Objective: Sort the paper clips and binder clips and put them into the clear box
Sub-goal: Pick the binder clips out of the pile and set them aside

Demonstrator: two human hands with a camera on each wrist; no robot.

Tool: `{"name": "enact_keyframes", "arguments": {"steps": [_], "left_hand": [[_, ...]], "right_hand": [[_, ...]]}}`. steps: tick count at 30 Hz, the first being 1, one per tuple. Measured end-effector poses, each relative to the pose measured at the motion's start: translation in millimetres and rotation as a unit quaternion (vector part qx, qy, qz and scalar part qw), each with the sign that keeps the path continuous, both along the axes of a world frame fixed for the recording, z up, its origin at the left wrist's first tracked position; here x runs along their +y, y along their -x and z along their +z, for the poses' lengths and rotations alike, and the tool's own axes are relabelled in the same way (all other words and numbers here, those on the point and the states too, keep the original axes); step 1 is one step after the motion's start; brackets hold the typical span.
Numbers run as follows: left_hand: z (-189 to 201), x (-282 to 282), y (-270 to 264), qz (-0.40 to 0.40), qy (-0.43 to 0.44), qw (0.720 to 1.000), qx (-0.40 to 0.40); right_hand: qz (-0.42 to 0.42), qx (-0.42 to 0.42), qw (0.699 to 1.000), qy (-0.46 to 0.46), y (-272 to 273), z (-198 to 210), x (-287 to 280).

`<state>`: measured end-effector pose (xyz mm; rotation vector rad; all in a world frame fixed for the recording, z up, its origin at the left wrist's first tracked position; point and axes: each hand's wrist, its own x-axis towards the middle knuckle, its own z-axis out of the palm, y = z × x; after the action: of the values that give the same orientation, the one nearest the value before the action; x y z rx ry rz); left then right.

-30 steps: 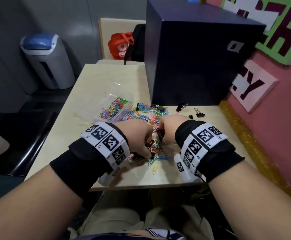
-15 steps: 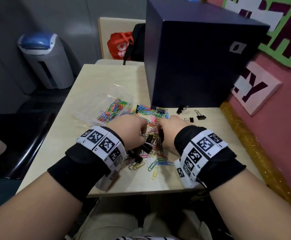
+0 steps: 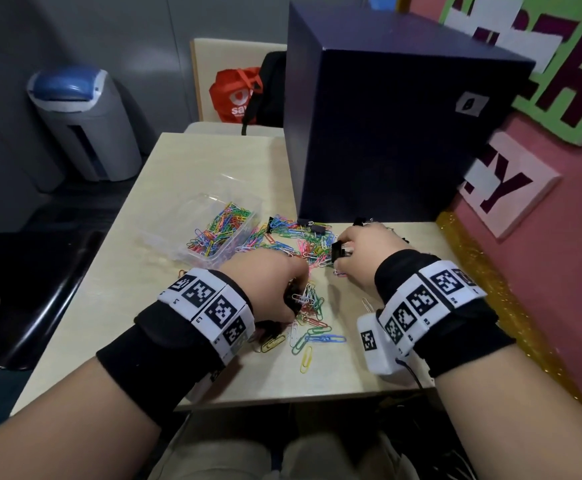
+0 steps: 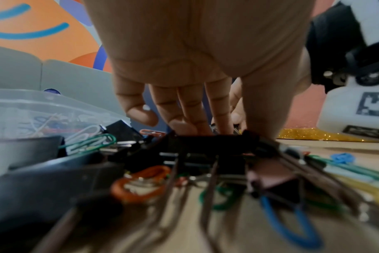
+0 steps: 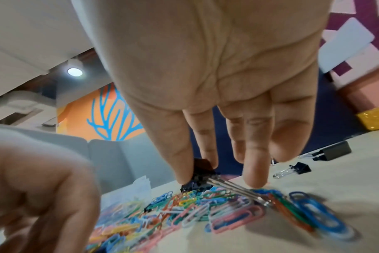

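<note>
A pale wooden table (image 3: 192, 157) was occupied by a clear box (image 3: 165, 237), scattered coloured paper clips (image 3: 312, 327), black binder clips (image 5: 331, 151) and a dark blue box (image 3: 386, 133).

Left hand (image 3: 268, 282): low over the desk (image 3: 334, 375), back up, fingers (image 4: 184, 109) pointing down and curled into the clip pile.
Right hand (image 3: 365, 251): raised off the desk, palm down, thumb and forefinger pinching a black binder clip (image 5: 198, 174); the other fingers hang extended.
Wrists: both wear black bands with coded white tags.
</note>
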<state>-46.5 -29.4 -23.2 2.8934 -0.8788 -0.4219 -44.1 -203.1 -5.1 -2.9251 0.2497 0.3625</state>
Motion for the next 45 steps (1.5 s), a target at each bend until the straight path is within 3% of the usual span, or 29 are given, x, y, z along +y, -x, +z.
{"name": "enact_keyframes", "arguments": {"steps": [3, 10, 12, 14, 17, 20, 26, 37, 45], "left_hand": [[-0.1, 0.1, -1.7, -0.008, -0.002, 1.000, -0.016], [0.2, 0.0, -2.7, 0.003, 0.012, 0.999, -0.029], [0.5, 0.6, -2.4, 0.015, 0.002, 0.999, -0.030], [1.5, 1.6, -3.0, 0.031, -0.010, 0.999, -0.035], [2.1, 2.2, -4.4, 0.049, -0.009, 0.998, -0.043], [2.5, 2.3, -5.2, 0.073, 0.019, 0.996, -0.048], [2.4, 4.9, -6.6, 0.120, 0.023, 0.991, -0.058], [0.8, 1.4, -4.9, 0.076, -0.003, 0.996, -0.051], [2.4, 0.5, -6.2, 0.084, -0.038, 0.994, -0.054]], "right_hand": [[-0.025, 0.005, 1.000, -0.018, -5.0, 1.3, -3.2], [-0.116, 0.022, 0.992, 0.050, -12.7, 6.7, -10.7], [-0.091, 0.002, 0.994, 0.054, -11.5, 0.9, -7.1], [-0.009, -0.025, 0.999, 0.034, -9.2, -1.0, 1.4], [0.130, 0.015, 0.991, -0.004, -4.0, 2.0, 19.0], [0.187, 0.046, 0.981, -0.010, -0.9, -0.4, 34.5], [0.205, 0.049, 0.978, 0.007, -3.4, -6.5, 41.7], [0.171, 0.003, 0.985, -0.011, -4.0, -8.2, 37.0], [0.183, 0.043, 0.981, 0.039, -4.7, -11.4, 45.5]]}}
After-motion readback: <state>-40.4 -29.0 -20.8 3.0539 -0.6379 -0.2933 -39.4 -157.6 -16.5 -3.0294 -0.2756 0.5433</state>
